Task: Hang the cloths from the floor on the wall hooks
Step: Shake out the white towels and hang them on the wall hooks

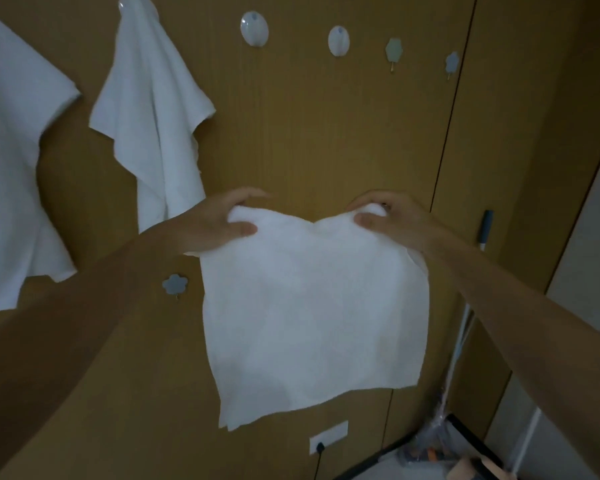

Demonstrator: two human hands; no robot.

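Note:
A white square cloth (312, 317) hangs flat in front of the wooden wall (326, 140). My left hand (219, 221) pinches its top left corner and my right hand (388, 220) grips its top right corner, both at mid height. Two more white cloths hang on the wall: one (156, 116) from a round hook at the top, another (11, 168) at the far left. Bare hooks line the top: two round ones (254, 28) (338, 40), a hexagonal one (393, 50) and a small flower one (451, 62). A flower hook (175, 284) sits low, left of the held cloth.
A mop handle (485, 230) leans against the wall at the right. Below it stand a black-framed bin with a plastic bag (440, 441) and some clutter. A white wall socket with a plug (328, 439) sits low on the wall.

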